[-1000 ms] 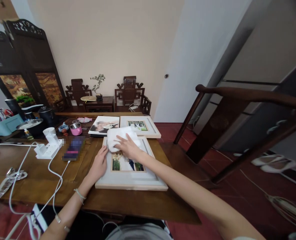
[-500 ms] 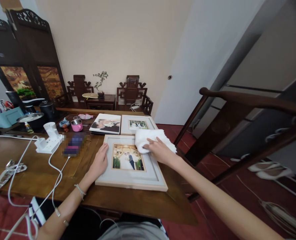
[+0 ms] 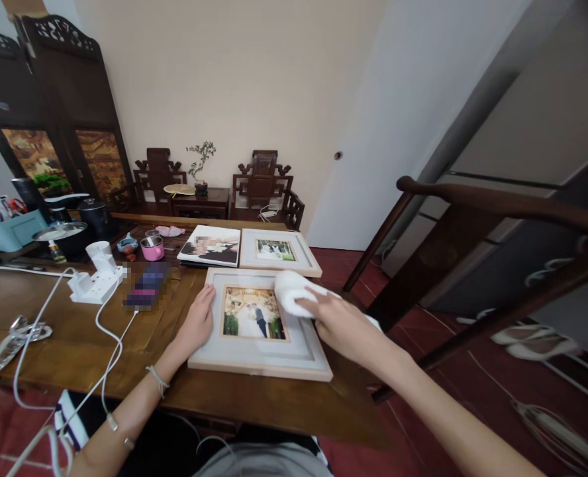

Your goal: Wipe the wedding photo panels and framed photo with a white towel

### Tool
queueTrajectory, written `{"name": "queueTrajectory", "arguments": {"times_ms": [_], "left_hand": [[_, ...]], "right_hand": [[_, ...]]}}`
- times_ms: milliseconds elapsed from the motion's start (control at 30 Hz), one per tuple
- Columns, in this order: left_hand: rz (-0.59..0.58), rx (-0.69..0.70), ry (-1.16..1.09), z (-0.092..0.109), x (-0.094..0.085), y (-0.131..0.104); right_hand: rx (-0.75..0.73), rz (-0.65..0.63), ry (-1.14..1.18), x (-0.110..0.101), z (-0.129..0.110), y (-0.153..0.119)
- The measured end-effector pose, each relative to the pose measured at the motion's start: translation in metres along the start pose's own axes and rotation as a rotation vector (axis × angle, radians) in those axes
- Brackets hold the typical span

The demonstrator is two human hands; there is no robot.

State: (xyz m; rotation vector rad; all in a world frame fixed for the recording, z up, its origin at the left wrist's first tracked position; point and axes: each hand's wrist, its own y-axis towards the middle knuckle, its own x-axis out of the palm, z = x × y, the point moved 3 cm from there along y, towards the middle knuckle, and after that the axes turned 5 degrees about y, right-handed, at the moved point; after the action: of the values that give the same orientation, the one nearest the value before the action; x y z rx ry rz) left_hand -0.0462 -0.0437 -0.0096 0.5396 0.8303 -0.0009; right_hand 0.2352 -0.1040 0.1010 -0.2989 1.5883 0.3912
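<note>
A picture frame [image 3: 259, 361] with a light wood rim and a wedding photo [image 3: 247, 317] lies flat near the table's front edge. My left hand [image 3: 198, 319] grips its left side, fingers over the rim and the thumb side hidden. In my right hand [image 3: 341, 324] is a bunched white cloth [image 3: 294, 291], pressed on the frame's upper right part. The cloth covers the frame's top right corner. Just behind lies a second picture frame [image 3: 301, 250], and a photo panel [image 3: 212, 244] rests beside that one on the left.
Left on the wooden table [image 3: 165, 358] are a phone [image 3: 147, 288], a white power strip [image 3: 98, 286] with trailing cables, a pink cup [image 3: 152, 248] and a silvery hair clip [image 3: 18, 341]. A wooden chair [image 3: 443, 245] stands close on the right.
My right hand and the cloth have slid right and toward me, off the rear frame's edge, which shows more now. My left hand stays on the front frame.
</note>
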Motion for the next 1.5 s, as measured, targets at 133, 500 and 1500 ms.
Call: {"name": "queueTrajectory", "arguments": {"times_ms": [133,500,1500], "left_hand": [[0.004,0.008,0.039,0.001,-0.002,0.001],[-0.003,0.010,0.063,0.000,0.000,0.001],[-0.037,0.039,0.064,-0.006,0.004,0.001]], "right_hand": [[-0.077,0.125,-0.118,0.028,0.027,0.049],[-0.107,-0.135,0.159,0.037,-0.006,-0.026],[-0.138,-0.174,0.197,0.035,-0.032,-0.076]]}}
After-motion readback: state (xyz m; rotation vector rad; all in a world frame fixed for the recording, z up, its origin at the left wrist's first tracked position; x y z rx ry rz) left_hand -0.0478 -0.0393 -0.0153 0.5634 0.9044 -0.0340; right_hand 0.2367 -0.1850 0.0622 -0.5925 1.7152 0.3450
